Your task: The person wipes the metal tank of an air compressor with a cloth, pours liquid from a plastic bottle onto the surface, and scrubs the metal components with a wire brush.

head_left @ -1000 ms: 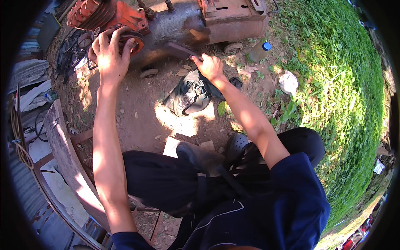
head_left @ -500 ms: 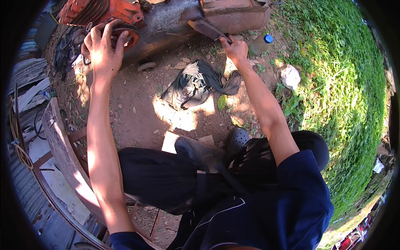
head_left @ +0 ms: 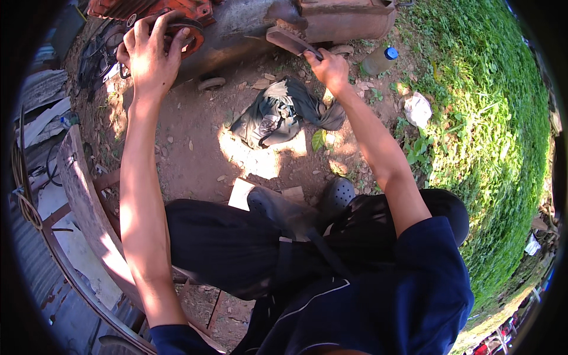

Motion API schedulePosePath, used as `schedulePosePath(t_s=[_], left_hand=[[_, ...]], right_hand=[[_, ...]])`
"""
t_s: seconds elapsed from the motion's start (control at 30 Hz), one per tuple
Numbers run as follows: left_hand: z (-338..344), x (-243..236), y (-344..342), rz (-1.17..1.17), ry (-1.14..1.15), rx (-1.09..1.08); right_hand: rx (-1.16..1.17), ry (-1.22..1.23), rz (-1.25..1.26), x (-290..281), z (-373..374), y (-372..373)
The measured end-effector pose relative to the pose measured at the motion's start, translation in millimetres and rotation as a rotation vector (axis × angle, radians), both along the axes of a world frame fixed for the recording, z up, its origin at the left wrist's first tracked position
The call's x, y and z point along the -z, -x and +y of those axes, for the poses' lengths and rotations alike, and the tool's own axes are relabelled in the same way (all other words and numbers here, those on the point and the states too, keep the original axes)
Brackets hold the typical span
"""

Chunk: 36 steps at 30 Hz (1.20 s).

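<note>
My left hand (head_left: 152,56) is wrapped over the rim of a red and dark pulley wheel (head_left: 192,42), its fingers on top and the thumb on the near side. The wheel sits beside an orange-red finned machine (head_left: 133,7). In my right hand (head_left: 330,70) is a long, flat, dark brush (head_left: 289,40), gripped at its near end with the thumb along it. The brush points up and left, close to the side of a rusty grey metal tank (head_left: 236,38); whether it touches the tank I cannot tell.
A crumpled dark cloth (head_left: 275,115) lies on the dirt between my arms. To the right stand a bottle with a blue cap (head_left: 378,61) and a crumpled white bag (head_left: 418,109) by the grass. A curved wooden plank (head_left: 89,189) and metal sheets flank my left arm.
The brush has tilted and shifted slightly left and down along the tank in my right hand. My left hand stays on the pulley wheel. The whole view has shifted a little.
</note>
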<state>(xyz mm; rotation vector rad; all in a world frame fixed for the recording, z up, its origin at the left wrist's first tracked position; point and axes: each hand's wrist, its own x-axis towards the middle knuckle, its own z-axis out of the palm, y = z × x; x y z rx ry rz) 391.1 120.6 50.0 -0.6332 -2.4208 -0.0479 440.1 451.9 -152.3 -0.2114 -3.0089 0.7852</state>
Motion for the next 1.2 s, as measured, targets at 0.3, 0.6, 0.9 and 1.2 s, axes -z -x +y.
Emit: schedulePosePath(t_s=[0.3,0.6,0.9,1.2], left_hand=[[-1,-3,-1,-0.030,-0.015,0.007],[-12,2,2,-0.030,-0.003,0.016],[-5,3,0,-0.006,0.030,-0.022],[-5,4,-1,0.045,0.001,-0.019]], right_hand=[[0.125,-0.096,0.142,23,6,-1],[-0.245,-0.141,0.165,-9,-40,18],[0.381,0.412,0.034,-21,-69,-17],[0.410,0.472,-0.049,-63,-69,9]])
